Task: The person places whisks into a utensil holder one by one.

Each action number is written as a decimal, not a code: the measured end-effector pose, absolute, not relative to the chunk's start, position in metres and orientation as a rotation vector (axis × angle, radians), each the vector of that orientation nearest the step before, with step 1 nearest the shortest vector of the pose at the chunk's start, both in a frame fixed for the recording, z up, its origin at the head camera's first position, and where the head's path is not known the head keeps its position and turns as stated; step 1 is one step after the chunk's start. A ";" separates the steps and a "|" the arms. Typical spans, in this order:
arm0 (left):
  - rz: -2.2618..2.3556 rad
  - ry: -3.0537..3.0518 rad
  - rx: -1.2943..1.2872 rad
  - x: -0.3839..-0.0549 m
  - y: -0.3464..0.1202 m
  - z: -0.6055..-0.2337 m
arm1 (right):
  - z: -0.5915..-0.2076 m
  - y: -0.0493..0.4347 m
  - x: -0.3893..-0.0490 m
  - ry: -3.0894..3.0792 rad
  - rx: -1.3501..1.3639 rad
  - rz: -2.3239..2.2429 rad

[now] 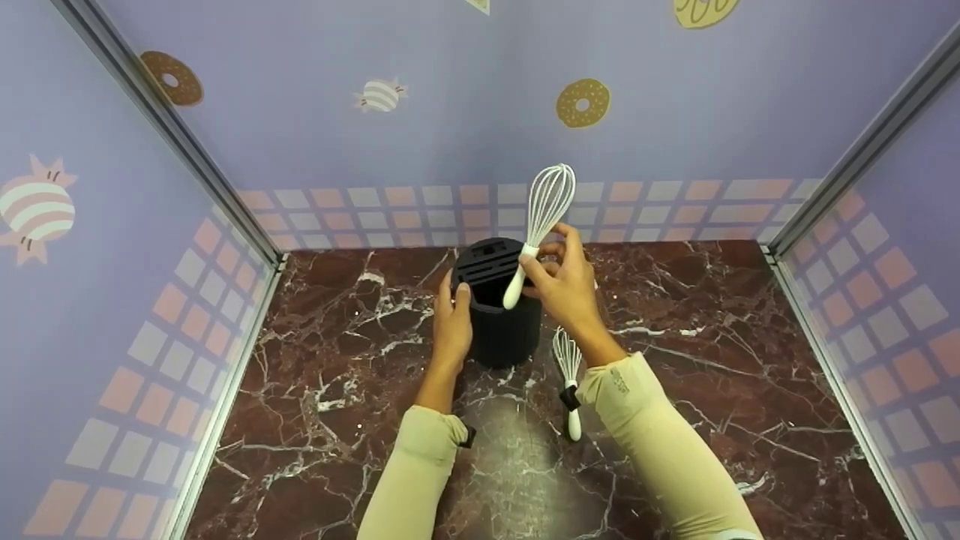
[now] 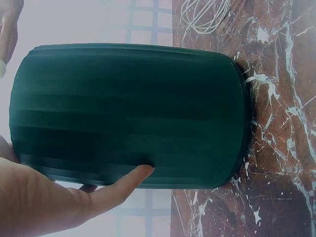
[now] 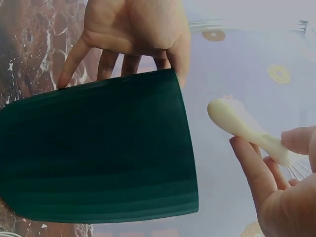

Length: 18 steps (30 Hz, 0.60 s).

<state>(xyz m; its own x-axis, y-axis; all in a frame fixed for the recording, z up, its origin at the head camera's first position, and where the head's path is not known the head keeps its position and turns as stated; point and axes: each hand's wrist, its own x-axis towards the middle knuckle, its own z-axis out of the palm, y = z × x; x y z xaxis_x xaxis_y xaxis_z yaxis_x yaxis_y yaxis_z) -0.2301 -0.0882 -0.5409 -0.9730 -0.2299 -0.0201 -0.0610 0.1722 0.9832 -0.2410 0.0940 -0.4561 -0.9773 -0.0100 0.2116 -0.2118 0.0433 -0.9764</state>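
Note:
A dark green utensil holder with a slotted black top stands upright near the back wall. My left hand holds its left side, the thumb up at the rim and the fingers spread along the wall in the right wrist view. Between thumb and fingers, my right hand pinches a white whisk near the top of its handle. Its wire loops point up and the handle end slants down over the holder's opening. In the right wrist view the handle appears beyond the rim, apart from it.
A second white whisk with a black band on its handle lies on the marbled surface, right of the holder and beside my right sleeve. Lilac patterned walls enclose the back and both sides.

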 end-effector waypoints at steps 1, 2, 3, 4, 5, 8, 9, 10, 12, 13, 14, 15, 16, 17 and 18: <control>-1.921 -2.302 0.289 -0.230 -0.088 -0.541 | -0.457 0.092 -0.242 -2.159 0.236 2.054; -1.923 -2.304 0.292 -0.230 -0.088 -0.541 | -0.457 0.090 -0.243 -2.160 0.243 2.046; -1.925 -2.307 0.295 -0.230 -0.088 -0.540 | -0.458 0.089 -0.244 -2.162 0.249 2.041; -1.929 -2.309 0.297 -0.229 -0.088 -0.540 | -0.460 0.087 -0.245 -2.161 0.256 2.037; -1.930 -2.312 0.292 -0.229 -0.088 -0.540 | -0.461 0.085 -0.246 -2.165 0.260 2.024; -1.922 -2.321 0.281 -0.229 -0.089 -0.540 | -0.466 0.081 -0.249 -2.180 0.281 1.977; -1.919 -2.324 0.278 -0.229 -0.089 -0.540 | -0.468 0.080 -0.250 -2.185 0.287 1.961; -1.917 -2.326 0.274 -0.229 -0.089 -0.540 | -0.469 0.079 -0.251 -2.194 0.292 1.936; -1.914 -2.330 0.276 -0.230 -0.088 -0.540 | -0.471 0.076 -0.252 -2.218 0.299 1.884; -1.913 -2.329 0.279 -0.230 -0.088 -0.540 | -0.473 0.075 -0.253 -2.230 0.303 1.856; -1.910 -2.330 0.284 -0.230 -0.088 -0.540 | -0.474 0.074 -0.254 -2.244 0.307 1.824; -1.910 -2.329 0.287 -0.230 -0.088 -0.540 | -0.475 0.073 -0.255 -2.255 0.311 1.798; -1.908 -2.324 0.289 -0.230 -0.088 -0.540 | -0.476 0.072 -0.255 -2.264 0.318 1.771; -1.905 -2.321 0.291 -0.230 -0.088 -0.540 | -0.477 0.071 -0.256 -2.271 0.323 1.746; -1.904 -2.317 0.293 -0.230 -0.088 -0.539 | -0.479 0.070 -0.256 -2.274 0.328 1.724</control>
<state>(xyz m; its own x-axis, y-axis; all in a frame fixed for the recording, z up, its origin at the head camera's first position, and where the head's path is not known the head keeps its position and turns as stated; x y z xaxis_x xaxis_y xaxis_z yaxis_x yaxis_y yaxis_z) -0.2304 -0.0878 -0.5395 -0.9730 -0.2297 -0.0239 -0.0680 0.1862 0.9802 -0.2565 0.0704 -0.4785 -0.9384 -0.0182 0.3450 -0.3371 0.2669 -0.9028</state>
